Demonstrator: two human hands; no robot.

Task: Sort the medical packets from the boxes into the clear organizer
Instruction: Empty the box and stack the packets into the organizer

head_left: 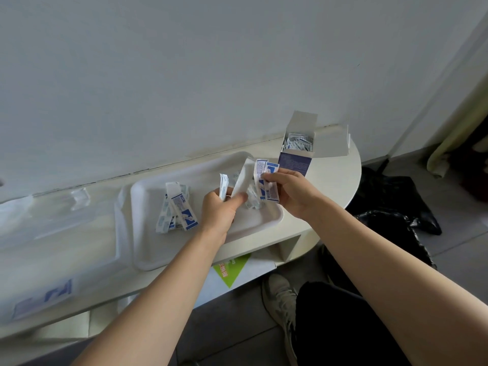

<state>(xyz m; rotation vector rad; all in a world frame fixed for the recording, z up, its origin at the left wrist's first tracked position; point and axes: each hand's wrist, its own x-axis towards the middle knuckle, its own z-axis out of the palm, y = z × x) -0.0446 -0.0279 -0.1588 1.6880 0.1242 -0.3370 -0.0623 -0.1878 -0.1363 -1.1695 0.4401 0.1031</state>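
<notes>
Head view
Left hand (220, 207): curled round a few white packets, thumb pressing on the front of the longest one; held over the right half of the tray (148, 260).
Long white packet (243, 178): long axis tilted, rising from the left hand up and to the right, far end pointing toward the wall.
Right hand (289, 192): pinches a small stack of blue-and-white packets (266, 184) between thumb and fingertips, just right of the left hand, over the tray's right edge.
Blue-and-white packets: long axis near upright, printed face toward the camera.
Loose pile (177, 210): lying on the tray left of the hands, long axes mostly running away from the viewer, slightly fanned.
Open box (295, 161): standing upright at the far right of the table (332, 186), lid flap raised, stuffed with small packets (299, 142).
Clear organizer (52, 223): on the table just left of the tray, blurred, compartments hard to tell.
</notes>
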